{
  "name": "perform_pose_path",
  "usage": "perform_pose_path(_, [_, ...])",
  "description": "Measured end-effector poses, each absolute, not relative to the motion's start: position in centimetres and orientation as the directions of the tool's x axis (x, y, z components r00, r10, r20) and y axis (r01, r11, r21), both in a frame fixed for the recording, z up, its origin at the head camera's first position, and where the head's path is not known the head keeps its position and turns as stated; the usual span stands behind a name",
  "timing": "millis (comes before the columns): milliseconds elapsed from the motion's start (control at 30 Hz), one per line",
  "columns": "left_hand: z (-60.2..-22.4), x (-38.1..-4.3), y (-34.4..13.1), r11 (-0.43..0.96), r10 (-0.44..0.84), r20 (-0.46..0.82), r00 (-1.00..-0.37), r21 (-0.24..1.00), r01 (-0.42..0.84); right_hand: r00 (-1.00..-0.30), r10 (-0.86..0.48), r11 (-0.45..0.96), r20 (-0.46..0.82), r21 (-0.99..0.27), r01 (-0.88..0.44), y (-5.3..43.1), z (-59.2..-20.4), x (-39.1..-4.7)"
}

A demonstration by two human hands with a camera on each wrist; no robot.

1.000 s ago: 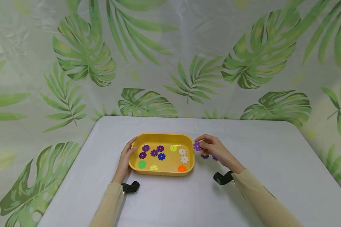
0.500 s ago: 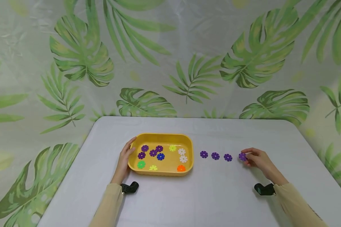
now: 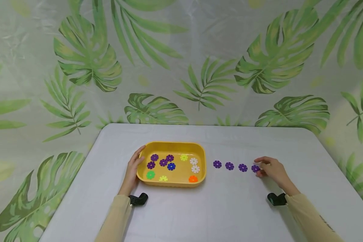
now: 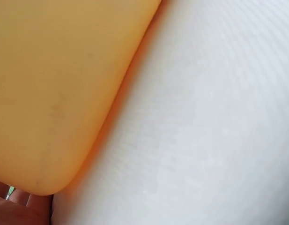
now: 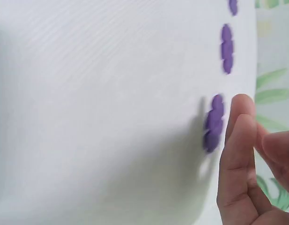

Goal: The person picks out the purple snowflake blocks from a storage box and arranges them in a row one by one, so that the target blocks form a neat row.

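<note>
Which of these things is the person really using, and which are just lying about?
Seemingly part of the job:
left hand, holding the yellow tray
right hand, at the far-right disc of four purple ones lined up on the table
probably the tray's purple discs

Seemingly idle, in the tray:
blue disc
green disc
orange disc
white discs
yellow discs

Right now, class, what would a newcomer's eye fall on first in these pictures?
Probably the yellow tray near the middle of the head view, with multicoloured notched discs inside. Next, the row of four purple notched discs on the white table, running from the tray's right to the person's right hand. Behind, large green leaf prints pattern the backdrop.
</note>
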State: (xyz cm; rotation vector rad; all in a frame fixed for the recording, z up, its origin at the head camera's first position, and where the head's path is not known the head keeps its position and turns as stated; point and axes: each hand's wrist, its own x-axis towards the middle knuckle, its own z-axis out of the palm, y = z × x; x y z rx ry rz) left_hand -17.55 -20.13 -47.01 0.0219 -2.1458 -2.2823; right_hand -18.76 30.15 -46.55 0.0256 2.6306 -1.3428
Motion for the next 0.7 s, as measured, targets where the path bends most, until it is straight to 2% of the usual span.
perform_pose_path(100, [-47.0,-17.5,-20.1,-0.062,-0.022,-0.01,-1.0,0.998,-0.008,-0.985,-0.085,0.536,-0.147,-0.841,0.079,29.0,-45.7,-19.1])
perform_pose_path(367, [-46.8,-17.5,-20.1,-0.048,-0.019,-0.012,-1.0,0.999,-0.011,-0.964,-0.247,0.319,-0.094,-0.948,0.011,22.3,-43.0,-19.9])
perform_pose_path(700, [-47.0,-17.6,-20.2,-0.037,-0.018,-0.011,-1.0,0.999,-0.01,-0.88,-0.444,0.22,-0.171,-0.972,0.077,11.1,-41.2,-21.2])
